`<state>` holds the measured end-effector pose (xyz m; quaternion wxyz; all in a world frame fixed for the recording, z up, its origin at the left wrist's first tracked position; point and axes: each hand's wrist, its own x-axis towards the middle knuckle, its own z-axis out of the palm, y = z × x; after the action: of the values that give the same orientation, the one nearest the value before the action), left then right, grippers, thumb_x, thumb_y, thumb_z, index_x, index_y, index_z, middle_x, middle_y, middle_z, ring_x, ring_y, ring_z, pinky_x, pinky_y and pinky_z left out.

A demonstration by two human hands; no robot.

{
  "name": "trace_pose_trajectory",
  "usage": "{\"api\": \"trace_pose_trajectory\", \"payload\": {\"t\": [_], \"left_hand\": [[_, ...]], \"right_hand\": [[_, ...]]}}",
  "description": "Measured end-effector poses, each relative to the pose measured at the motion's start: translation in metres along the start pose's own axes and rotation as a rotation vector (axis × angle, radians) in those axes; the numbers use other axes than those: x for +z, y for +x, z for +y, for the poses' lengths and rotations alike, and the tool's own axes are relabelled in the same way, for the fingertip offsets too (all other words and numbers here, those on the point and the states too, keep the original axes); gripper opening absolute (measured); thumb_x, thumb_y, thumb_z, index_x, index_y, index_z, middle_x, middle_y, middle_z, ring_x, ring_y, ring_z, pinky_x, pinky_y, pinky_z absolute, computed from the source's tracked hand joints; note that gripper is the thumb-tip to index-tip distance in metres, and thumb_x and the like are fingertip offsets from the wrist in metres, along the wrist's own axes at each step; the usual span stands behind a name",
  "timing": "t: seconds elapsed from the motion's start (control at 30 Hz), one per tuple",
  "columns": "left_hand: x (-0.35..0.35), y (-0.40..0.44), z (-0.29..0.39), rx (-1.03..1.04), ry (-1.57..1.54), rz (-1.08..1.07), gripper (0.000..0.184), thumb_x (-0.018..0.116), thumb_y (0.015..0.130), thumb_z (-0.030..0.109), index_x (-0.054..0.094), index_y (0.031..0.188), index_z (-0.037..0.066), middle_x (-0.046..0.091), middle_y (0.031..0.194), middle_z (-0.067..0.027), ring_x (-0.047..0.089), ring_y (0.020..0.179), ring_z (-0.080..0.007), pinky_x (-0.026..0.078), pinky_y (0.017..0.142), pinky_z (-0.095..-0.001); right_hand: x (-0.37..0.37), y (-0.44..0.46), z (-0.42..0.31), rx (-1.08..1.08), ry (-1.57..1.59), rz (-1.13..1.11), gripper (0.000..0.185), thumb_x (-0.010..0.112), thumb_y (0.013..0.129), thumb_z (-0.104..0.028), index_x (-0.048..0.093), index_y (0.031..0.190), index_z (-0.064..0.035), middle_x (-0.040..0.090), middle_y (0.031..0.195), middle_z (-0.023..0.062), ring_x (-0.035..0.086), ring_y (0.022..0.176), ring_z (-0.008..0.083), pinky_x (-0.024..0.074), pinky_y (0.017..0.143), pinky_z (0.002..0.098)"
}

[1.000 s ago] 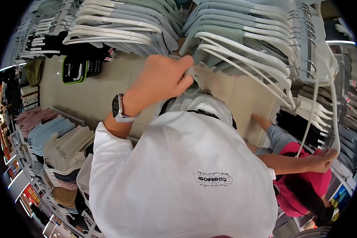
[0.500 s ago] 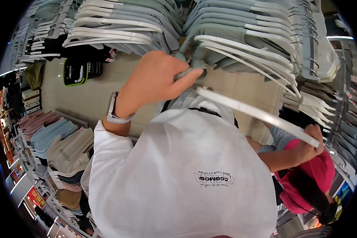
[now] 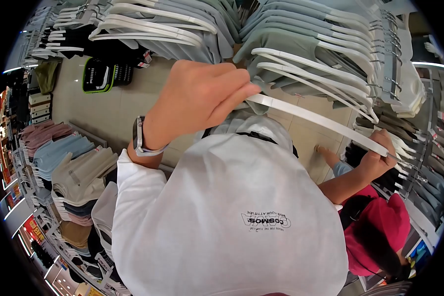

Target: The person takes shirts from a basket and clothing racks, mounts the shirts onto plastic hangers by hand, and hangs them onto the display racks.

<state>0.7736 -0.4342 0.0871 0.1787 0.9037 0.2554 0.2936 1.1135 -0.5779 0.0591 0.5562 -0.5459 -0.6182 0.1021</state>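
Observation:
A white hanger (image 3: 315, 116) spans the space between my two hands, in front of the hanging clothes. My right hand (image 3: 378, 155) is closed on its right end, near the hook. My left hand (image 3: 202, 93), with a watch on the wrist, is closed at the hanger's other end. The grey-green garment that was in its fingers is mostly hidden behind the hand now. Just beyond, grey-green tops (image 3: 281, 42) hang on white hangers from a metal rail, with several white hangers (image 3: 313, 81) at the near end.
Grey tops (image 3: 177, 49) hang on another rail to the left. A black and green basket (image 3: 99, 76) is on the floor. Folded clothes (image 3: 84, 172) lie on shelves at the left. A person in a pink top (image 3: 392, 217) is at the lower right, close to my right arm.
My right hand has brought the hanger down and inward, so its far end now meets my left hand. The view has shifted slightly.

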Motion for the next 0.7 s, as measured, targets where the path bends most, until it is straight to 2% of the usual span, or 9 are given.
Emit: {"api": "trace_pose_trajectory", "payload": {"t": [0.23,0.27,0.3,0.33,0.4,0.53,0.6,0.63,0.7], "left_hand": [[-0.005,0.001,0.012,0.136,0.052,-0.104,0.019,0.068,0.075,0.018,0.057,0.070,0.004,0.045,0.059,-0.0060,0.044,0.047,-0.0223,0.032,0.042,-0.0318],[0.001,0.002,0.014,0.179,0.034,-0.030,0.018,0.069,0.074,0.018,0.057,0.070,0.004,0.045,0.060,-0.0059,0.045,0.048,-0.0217,0.032,0.042,-0.0315],[0.006,0.004,0.016,0.222,0.016,0.045,0.018,0.070,0.073,0.018,0.058,0.071,0.004,0.046,0.061,-0.0058,0.046,0.049,-0.0211,0.032,0.042,-0.0311],[0.010,0.006,0.020,0.222,0.019,0.045,0.018,0.070,0.073,0.018,0.058,0.071,0.004,0.046,0.061,-0.0058,0.046,0.049,-0.0211,0.032,0.042,-0.0311],[0.014,0.007,0.028,0.157,0.054,0.072,0.018,0.070,0.073,0.017,0.058,0.071,0.003,0.047,0.059,-0.0054,0.046,0.047,-0.0217,0.033,0.042,-0.0319],[0.016,0.004,0.031,0.033,0.086,0.046,0.018,0.069,0.075,0.016,0.058,0.070,0.004,0.049,0.056,-0.0057,0.046,0.045,-0.0227,0.033,0.041,-0.0326],[0.012,0.004,0.027,-0.022,0.151,0.096,0.018,0.068,0.077,0.016,0.058,0.068,0.004,0.050,0.054,-0.0060,0.045,0.043,-0.0239,0.033,0.040,-0.0334],[0.010,0.003,0.026,-0.019,0.152,0.094,0.018,0.068,0.077,0.016,0.058,0.068,0.004,0.050,0.054,-0.0060,0.045,0.043,-0.0239,0.033,0.040,-0.0334],[0.007,-0.001,0.026,-0.086,0.257,0.018,0.019,0.066,0.079,0.015,0.057,0.066,0.005,0.050,0.055,-0.0062,0.046,0.044,-0.0243,0.033,0.040,-0.0335]], "right_hand": [[0.013,0.007,0.000,0.031,0.087,0.015,0.044,0.072,0.073,-0.036,0.057,0.069,0.0058,0.050,0.060,0.0070,0.041,0.054,0.0122,0.0277,0.049,0.0243],[0.020,0.009,-0.003,0.062,0.098,-0.020,0.045,0.073,0.072,-0.036,0.058,0.069,0.0055,0.051,0.060,0.0068,0.042,0.054,0.0119,0.0276,0.049,0.0242],[0.030,0.009,-0.005,0.063,0.155,-0.025,0.037,0.075,0.070,-0.030,0.059,0.069,0.0039,0.052,0.061,0.0063,0.043,0.054,0.0115,0.0274,0.049,0.0240],[0.041,0.009,-0.009,0.062,0.157,-0.025,0.037,0.075,0.070,-0.030,0.059,0.069,0.0039,0.052,0.061,0.0063,0.043,0.054,0.0115,0.0274,0.049,0.0240],[0.062,0.008,-0.018,0.131,0.194,-0.049,0.033,0.077,0.070,-0.025,0.059,0.070,0.0033,0.053,0.062,0.0054,0.043,0.055,0.0110,0.0277,0.049,0.0236],[0.076,0.004,-0.017,0.102,0.214,-0.145,0.032,0.079,0.069,-0.023,0.060,0.071,0.0030,0.056,0.064,0.0052,0.043,0.055,0.0103,0.0284,0.050,0.0241],[0.071,0.003,-0.006,0.100,0.322,0.040,0.036,0.079,0.069,-0.028,0.061,0.073,0.0039,0.059,0.068,0.0055,0.044,0.057,0.0095,0.0295,0.050,0.0238],[0.065,0.003,-0.005,0.100,0.322,0.044,0.036,0.079,0.069,-0.028,0.061,0.073,0.0039,0.059,0.068,0.0055,0.044,0.057,0.0095,0.0295,0.050,0.0238],[0.055,0.004,-0.006,0.264,0.322,0.101,0.034,0.078,0.072,-0.026,0.062,0.075,0.0041,0.061,0.071,0.0060,0.047,0.059,0.0095,0.0324,0.051,0.0231]]}}
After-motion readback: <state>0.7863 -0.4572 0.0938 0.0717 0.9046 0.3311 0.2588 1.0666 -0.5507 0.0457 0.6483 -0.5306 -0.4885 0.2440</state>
